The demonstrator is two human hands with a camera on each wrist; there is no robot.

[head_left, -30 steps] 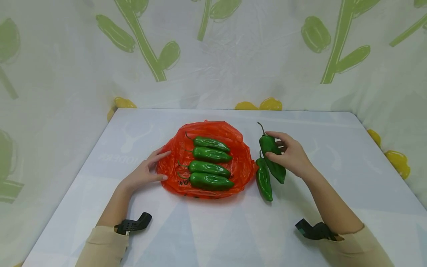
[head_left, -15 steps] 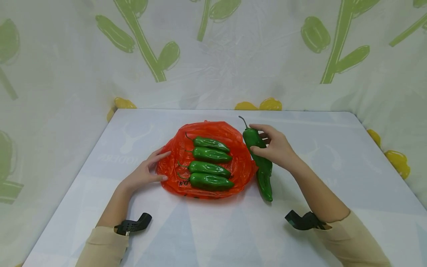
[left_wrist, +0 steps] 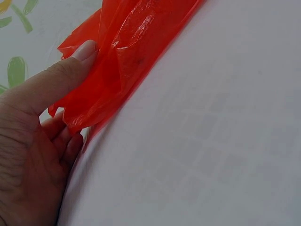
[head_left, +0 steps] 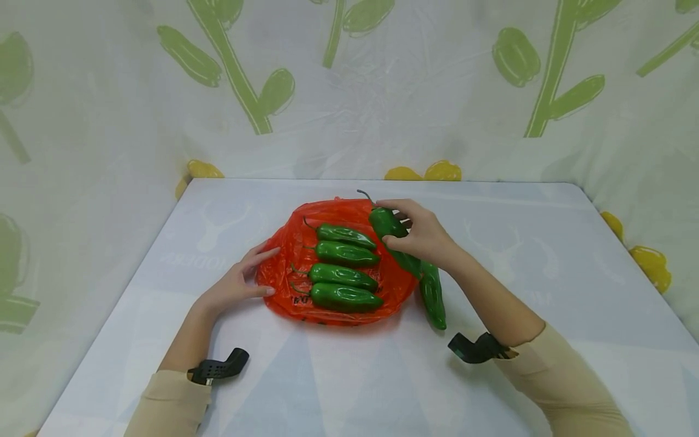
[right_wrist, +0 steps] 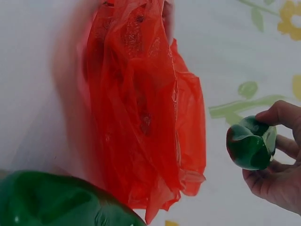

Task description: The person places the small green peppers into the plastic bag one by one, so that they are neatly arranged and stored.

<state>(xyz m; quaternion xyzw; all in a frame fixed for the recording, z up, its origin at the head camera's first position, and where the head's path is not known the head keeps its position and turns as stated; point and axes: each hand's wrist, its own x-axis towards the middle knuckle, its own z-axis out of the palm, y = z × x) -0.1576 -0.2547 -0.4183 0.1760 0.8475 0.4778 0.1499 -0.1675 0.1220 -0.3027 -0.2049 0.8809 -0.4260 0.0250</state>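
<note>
A red plastic bag point(head_left: 281, 273) lies on the table with its mouth open. Several green chili peppers point(head_left: 344, 255) lie in a row in it, stems to the left. My left hand point(head_left: 232, 284) holds the bag's left rim; in the left wrist view the thumb point(left_wrist: 70, 70) rests on the plastic, fingers partly hidden behind. Above the bag's right side, my right hand point(head_left: 423, 233) grips another green chili pepper point(head_left: 384, 223) near its stem end, tip pointing down and right. One more pepper point(head_left: 434, 300) lies on the table against the bag's right edge.
The white table point(head_left: 338, 382) has faint printed patterns and ends at a back edge below a leaf-printed cloth point(head_left: 426, 91). Black wrist cameras point(head_left: 477, 348) sit on both forearms.
My right hand has carried the pepper leftward, from over the pepper on the table to over the bag's right side. The left hand and the bag have stayed in place.
</note>
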